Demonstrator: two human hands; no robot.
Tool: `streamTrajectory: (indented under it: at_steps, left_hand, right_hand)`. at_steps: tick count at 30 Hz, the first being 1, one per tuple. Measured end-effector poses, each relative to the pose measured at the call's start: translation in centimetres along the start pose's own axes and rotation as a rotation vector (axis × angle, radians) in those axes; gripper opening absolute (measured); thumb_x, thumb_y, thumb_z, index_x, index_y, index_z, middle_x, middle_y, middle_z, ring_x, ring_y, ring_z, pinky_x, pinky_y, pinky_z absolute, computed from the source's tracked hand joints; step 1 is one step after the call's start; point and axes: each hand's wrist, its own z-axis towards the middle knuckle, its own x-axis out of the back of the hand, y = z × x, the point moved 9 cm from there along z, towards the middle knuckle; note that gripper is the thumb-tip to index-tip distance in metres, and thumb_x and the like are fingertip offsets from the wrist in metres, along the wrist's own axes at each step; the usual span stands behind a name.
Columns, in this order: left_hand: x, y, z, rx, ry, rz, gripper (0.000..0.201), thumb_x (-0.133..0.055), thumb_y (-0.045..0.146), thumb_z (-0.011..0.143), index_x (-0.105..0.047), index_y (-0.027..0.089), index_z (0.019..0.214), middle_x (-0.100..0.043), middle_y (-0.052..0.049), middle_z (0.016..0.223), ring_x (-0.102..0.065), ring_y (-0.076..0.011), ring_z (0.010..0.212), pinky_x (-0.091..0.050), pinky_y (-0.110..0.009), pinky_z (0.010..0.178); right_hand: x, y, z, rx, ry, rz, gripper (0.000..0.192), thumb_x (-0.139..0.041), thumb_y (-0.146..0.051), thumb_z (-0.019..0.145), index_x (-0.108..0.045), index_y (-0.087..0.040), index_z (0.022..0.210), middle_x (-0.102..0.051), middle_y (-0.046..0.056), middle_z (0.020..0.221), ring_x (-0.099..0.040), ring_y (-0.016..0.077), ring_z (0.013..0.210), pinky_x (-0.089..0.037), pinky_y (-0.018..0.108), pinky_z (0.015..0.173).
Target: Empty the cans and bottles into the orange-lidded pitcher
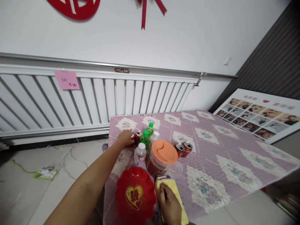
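Note:
My left hand [126,137] reaches across to the table's left edge, its fingers closed around a dark red drink can [132,137] that they partly hide. A second red can [138,136] stands just to the right of it. My right hand [170,204] is curled on a folded yellow cloth [177,191] at the near side of the table. Between the hands are a red scalloped plate [122,190] with a gold heart, a clear pitcher with an orange lid [164,151], two green-capped bottles [144,139] and two white-capped bottles [140,154].
Two more cans [187,148] stand right of the pitcher. A quilted lilac floral cloth [225,150] covers the table. Behind it runs a white radiator [98,93] with a pink note [67,80]. A photo board [257,112] leans at the right; a power strip [46,174] lies on the floor.

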Motion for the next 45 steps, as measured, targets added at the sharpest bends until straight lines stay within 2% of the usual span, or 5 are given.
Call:
streamTrajectory:
  at_steps: [8, 22, 33, 37, 45]
  left_hand:
    - [-0.8, 0.2, -0.4, 0.025, -0.018, 0.067, 0.053, -0.069, 0.039, 0.079, -0.055, 0.021, 0.126, -0.064, -0.016, 0.129, -0.058, -0.0358, 0.122, -0.044, -0.051, 0.100]
    - [2.9, 1.6, -3.8, -0.022, 0.116, 0.052, 0.066, -0.066, 0.039, 0.084, -0.044, 0.019, 0.143, -0.058, -0.017, 0.140, -0.051, -0.0352, 0.132, -0.042, -0.051, 0.105]
    - [7.9, 0.4, -13.5, -0.172, 0.343, -0.240, 0.080, -0.073, 0.026, 0.076, -0.036, 0.021, 0.147, -0.056, -0.013, 0.136, -0.052, -0.0303, 0.131, -0.044, -0.044, 0.112]
    - [6.6, 0.0, -18.4, -0.203, 0.406, -0.368, 0.078, -0.072, 0.026, 0.077, -0.036, 0.021, 0.146, -0.055, -0.012, 0.133, -0.056, -0.0283, 0.127, -0.046, -0.044, 0.111]
    - [0.4, 1.1, -23.5, -0.099, 0.240, -0.490, 0.062, -0.071, 0.023, 0.076, -0.048, 0.021, 0.134, -0.057, -0.011, 0.132, -0.057, -0.0270, 0.126, -0.047, -0.042, 0.111]
  right_hand:
    - [-0.2, 0.0, -0.2, 0.035, 0.017, -0.007, 0.045, -0.040, -0.043, 0.096, -0.078, -0.019, 0.102, -0.079, 0.010, 0.109, -0.076, 0.0247, 0.099, -0.059, 0.035, 0.092]
    - [0.1, -0.1, -0.1, 0.007, 0.030, 0.034, 0.047, -0.040, -0.044, 0.095, -0.078, -0.017, 0.100, -0.079, 0.012, 0.108, -0.076, 0.0257, 0.099, -0.058, 0.036, 0.092]
    - [0.4, -0.7, -0.2, -0.009, 0.040, 0.070, 0.044, -0.041, -0.044, 0.093, -0.078, -0.020, 0.099, -0.079, 0.011, 0.107, -0.075, 0.0243, 0.098, -0.057, 0.036, 0.090]
    - [0.1, -0.6, -0.5, 0.001, 0.042, 0.085, 0.043, -0.042, -0.042, 0.093, -0.077, -0.019, 0.102, -0.079, 0.012, 0.110, -0.074, 0.0231, 0.101, -0.055, 0.036, 0.093]
    - [1.2, -1.8, -0.5, 0.107, 0.042, 0.124, 0.037, -0.044, -0.039, 0.093, -0.074, -0.018, 0.097, -0.078, 0.012, 0.099, -0.072, 0.0236, 0.092, -0.056, 0.037, 0.087]
